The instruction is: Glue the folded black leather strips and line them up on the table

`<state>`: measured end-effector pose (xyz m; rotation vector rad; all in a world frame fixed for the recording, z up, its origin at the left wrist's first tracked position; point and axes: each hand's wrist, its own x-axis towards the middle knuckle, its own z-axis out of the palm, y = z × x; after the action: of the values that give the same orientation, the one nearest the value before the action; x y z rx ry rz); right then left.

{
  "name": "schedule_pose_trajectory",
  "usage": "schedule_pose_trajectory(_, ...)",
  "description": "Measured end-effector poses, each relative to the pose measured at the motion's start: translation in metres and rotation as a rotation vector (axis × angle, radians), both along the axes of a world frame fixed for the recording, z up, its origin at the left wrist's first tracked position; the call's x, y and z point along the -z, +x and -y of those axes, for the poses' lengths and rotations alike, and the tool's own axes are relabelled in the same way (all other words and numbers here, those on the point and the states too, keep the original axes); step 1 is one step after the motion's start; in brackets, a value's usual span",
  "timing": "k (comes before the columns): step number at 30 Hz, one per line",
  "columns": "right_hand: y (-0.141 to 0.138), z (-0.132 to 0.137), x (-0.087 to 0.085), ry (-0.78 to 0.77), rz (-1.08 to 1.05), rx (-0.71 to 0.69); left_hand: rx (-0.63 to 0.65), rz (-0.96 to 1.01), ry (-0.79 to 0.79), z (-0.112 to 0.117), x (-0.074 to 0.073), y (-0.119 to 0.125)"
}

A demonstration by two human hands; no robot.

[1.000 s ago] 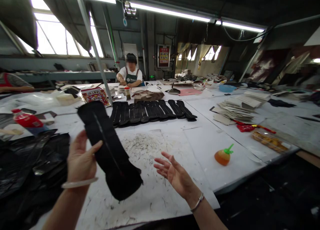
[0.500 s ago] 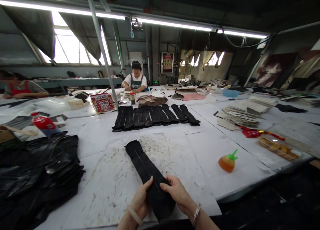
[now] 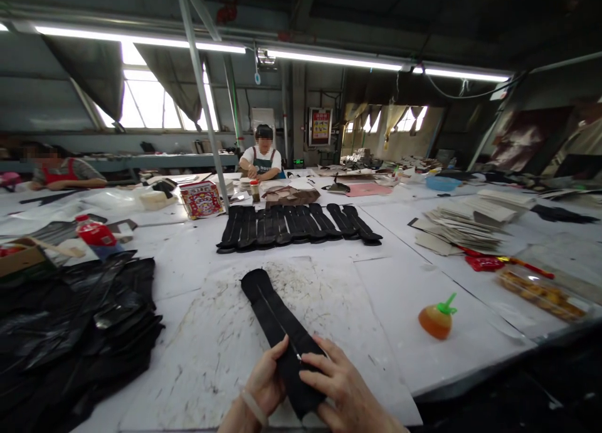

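A long black fabric piece (image 3: 273, 317) with a pale line down its middle lies flat on the white table (image 3: 399, 295), its near end under my hands. My left hand (image 3: 266, 383) grips its left edge with curled fingers. My right hand (image 3: 336, 383) presses on its right side, thumb and fingers pinched at the centre line. A white bangle is on my left wrist, a metal bracelet on my right. Beyond it, a row of similar black pieces (image 3: 296, 224) lies side by side.
A heap of black material (image 3: 70, 332) fills the left side. An orange bottle with a green cap (image 3: 437, 319) stands to the right. Stacked card pieces (image 3: 465, 216), a snack tray (image 3: 540, 290), a red bottle (image 3: 96, 233) and a metal pole (image 3: 202, 100) are farther off. Two people work at the far side.
A second ago my left hand held the black piece up in the air and my right hand was open. The piece now lies on the table with both hands gripping its near end.
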<state>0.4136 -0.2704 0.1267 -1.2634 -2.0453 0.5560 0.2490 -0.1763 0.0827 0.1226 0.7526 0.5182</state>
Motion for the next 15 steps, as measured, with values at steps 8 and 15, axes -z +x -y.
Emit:
schedule_pose_trajectory(8,-0.018,-0.015,0.022,0.088,0.119,0.253,-0.004,0.076,-0.02,0.004,0.003,0.013)
schedule_pose_trajectory(15,-0.022,-0.031,0.037,-0.017,-0.257,0.689,-0.061,0.049,-0.009,0.006,-0.004,0.018)
